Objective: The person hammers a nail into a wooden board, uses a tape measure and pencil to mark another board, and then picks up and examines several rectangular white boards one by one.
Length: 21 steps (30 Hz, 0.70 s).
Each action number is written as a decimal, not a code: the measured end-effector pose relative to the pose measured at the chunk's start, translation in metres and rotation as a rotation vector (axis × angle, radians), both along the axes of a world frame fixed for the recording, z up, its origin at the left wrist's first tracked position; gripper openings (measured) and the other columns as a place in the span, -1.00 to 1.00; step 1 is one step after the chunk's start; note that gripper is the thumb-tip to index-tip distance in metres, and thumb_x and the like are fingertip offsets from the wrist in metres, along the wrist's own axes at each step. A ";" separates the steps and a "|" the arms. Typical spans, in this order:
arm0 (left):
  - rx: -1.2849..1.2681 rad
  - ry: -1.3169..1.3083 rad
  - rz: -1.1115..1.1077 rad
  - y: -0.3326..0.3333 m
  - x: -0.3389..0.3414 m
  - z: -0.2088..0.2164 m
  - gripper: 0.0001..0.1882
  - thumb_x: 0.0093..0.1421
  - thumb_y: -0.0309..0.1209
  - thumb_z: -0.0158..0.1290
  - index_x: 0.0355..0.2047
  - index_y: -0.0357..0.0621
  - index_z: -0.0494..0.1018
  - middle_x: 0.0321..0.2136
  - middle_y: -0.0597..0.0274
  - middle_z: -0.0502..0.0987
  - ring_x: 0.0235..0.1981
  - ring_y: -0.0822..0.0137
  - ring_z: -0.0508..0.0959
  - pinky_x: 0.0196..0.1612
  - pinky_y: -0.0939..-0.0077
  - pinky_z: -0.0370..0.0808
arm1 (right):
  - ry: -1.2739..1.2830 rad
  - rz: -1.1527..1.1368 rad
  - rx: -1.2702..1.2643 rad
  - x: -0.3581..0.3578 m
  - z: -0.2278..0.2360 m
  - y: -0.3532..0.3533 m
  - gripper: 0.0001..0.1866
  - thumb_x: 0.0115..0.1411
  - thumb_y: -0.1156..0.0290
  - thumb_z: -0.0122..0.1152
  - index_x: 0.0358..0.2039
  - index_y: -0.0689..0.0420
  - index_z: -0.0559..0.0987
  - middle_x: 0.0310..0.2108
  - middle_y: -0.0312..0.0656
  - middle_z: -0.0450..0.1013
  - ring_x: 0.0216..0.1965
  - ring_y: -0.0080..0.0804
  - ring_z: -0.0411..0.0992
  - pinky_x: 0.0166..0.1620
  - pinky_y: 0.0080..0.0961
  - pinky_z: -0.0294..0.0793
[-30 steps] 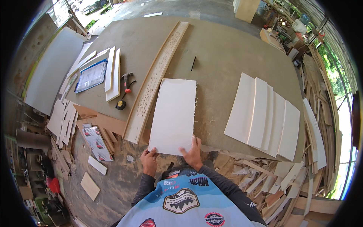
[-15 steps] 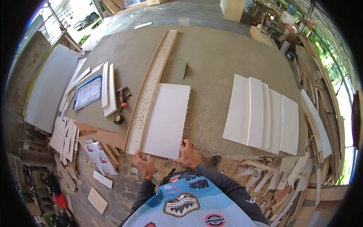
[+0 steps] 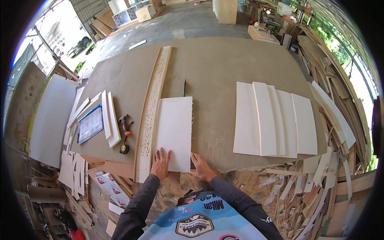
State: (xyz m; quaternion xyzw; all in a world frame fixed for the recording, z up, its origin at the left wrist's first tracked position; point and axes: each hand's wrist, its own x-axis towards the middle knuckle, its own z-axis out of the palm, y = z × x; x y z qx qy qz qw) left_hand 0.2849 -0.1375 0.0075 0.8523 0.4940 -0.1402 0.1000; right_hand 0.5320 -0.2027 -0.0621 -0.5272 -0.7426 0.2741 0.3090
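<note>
A white rectangular panel [image 3: 173,124] lies flat near the table's front edge, its left side along a long wooden strip [image 3: 157,84] pocked with holes. My left hand [image 3: 161,165] rests on the panel's near left corner, fingers spread and flat. Against the right edge, close to the near corner, is my right hand [image 3: 202,169], its fingers and thumb apart and touching the side. Rough splinters show along that right edge. Just beyond the panel's far end lies a thin black pen-like stick [image 3: 185,87].
Stacked white panels [image 3: 264,120] overlap on the table's right. On the left lie a hammer [image 3: 125,124], a tape measure [image 3: 124,149], a blue-edged clear case [image 3: 91,125] and white strips [image 3: 111,118]. Wood offcuts [image 3: 316,176] litter the floor at right.
My left hand has moved from the near edge onto the panel and flattened. My right hand has shifted from the near corner to the right side. The view has tilted up.
</note>
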 end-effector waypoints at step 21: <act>-0.029 -0.015 -0.032 0.037 0.001 0.006 0.30 -0.20 -0.44 0.40 0.50 -0.06 -0.15 0.44 -0.36 -0.11 0.43 -0.34 0.03 0.38 -0.09 0.17 | -0.247 0.050 0.051 0.009 -0.002 0.012 -0.13 0.23 0.02 0.22 0.38 0.30 0.18 0.41 0.00 0.15 0.45 -0.01 -0.13 0.31 0.13 -0.10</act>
